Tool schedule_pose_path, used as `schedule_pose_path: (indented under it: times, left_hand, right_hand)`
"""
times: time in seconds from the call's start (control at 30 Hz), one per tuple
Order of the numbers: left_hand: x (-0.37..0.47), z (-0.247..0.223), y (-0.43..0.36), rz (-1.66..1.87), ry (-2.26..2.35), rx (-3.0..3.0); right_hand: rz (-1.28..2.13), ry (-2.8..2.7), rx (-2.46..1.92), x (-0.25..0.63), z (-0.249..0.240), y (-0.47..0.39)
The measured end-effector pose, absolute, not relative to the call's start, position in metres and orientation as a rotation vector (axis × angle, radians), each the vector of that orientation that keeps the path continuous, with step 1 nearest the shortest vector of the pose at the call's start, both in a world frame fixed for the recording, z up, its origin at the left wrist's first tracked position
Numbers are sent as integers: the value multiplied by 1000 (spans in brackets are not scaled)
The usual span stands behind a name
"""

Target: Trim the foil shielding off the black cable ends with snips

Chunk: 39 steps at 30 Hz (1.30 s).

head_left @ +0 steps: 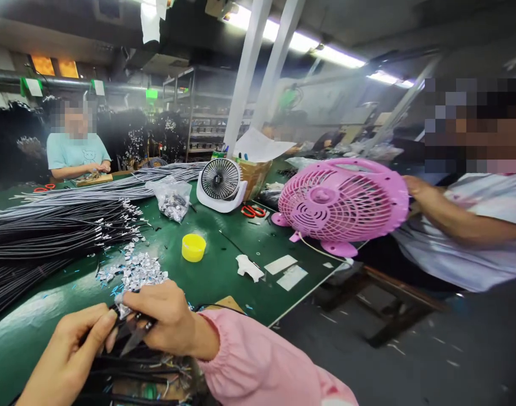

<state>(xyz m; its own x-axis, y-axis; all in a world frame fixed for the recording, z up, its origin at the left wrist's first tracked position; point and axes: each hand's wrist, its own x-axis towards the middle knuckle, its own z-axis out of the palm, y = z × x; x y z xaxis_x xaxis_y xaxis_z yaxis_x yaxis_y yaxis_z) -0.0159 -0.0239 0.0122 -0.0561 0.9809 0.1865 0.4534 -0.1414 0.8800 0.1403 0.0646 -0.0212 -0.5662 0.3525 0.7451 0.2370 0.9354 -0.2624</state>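
At the table's near edge my left hand [74, 344] pinches the end of a black cable [115, 309] between thumb and fingers. Close beside it, my right hand [173, 316] is closed around a knife [133, 341], whose blade points down and left; its handle is mostly hidden by my fingers. My right thumb meets a piece of silver foil [123, 307] at the cable end. Below both hands lie more black cables [131, 366] with stripped, coloured wire ends. Just beyond them sits a heap of silver foil scraps [145, 270] with blue bits.
Bundled black cables [63, 225] and grey cables [92, 186] cover the left side. A yellow cup [193, 248], a white fan [220, 186], orange-handled scissors [253, 211] and a pink fan [342, 200] stand or lie ahead. One person sits at right, another [78, 152] across the table.
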Motion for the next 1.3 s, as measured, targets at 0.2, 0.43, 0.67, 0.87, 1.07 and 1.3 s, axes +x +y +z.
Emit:
schedule_pose_path:
  times: [0.2,0.43,0.67,0.87,1.07,1.3]
  left_hand:
    - [-19,10,-5,1195,1786,1464]
    - [-24,-1,-3,1366,1700,1421]
    - [-20,-9,-11,1505,1658,1421]
    - [-10,-5,-19,1526,1717,1456]
    - [-8,-5,-20,1523,1840,1751]
    - [-5,-3,-21,1515,1874,1776]
  right_hand:
    - [-380,-2298,-152,159,-2,71]
    - [52,-2066,-660,141,-19,69]
    - [736,-1797,-587,137,-14,69]
    - [933,-1743,-532,140,-18,64]
    - [887,-1766,-581,140,-23,63]
    - [956,-1776,-628,139,-21,62]
